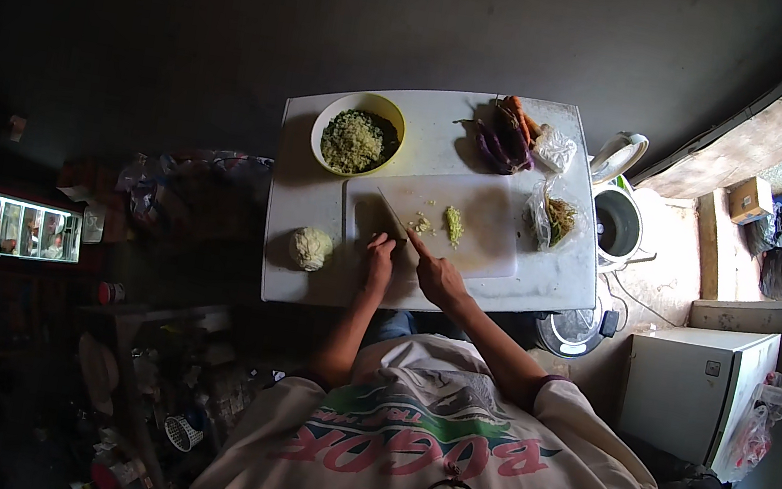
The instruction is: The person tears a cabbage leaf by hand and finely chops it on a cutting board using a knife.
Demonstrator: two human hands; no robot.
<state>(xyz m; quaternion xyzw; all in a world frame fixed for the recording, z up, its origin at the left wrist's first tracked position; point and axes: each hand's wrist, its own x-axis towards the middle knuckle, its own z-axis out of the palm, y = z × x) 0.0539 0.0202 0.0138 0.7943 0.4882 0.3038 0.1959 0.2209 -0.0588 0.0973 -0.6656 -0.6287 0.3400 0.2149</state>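
My right hand (441, 280) grips a kitchen knife (396, 211), its blade slanting to the far left over a white cutting board (493, 204). Close to the blade, my left hand (378, 261) has its fingers bent in at the board's near edge; whatever they hold, if anything, is hidden. Chopped pale-green vegetable (453, 226) lies in a short strip on the board, with small loose bits (422, 223) beside the blade. A yellow bowl (403, 125) of chopped greens stands beyond the board. Left of it sits a round, whitish vegetable head (311, 248).
Purple eggplants (498, 147), carrots (520, 114) and a white plastic bundle (555, 149) lie at the table's (304, 286) far right. Nearer is a clear bag of vegetables (556, 221). An open rice cooker (619, 223) stands past the right edge; a white fridge (693, 391) is nearer right.
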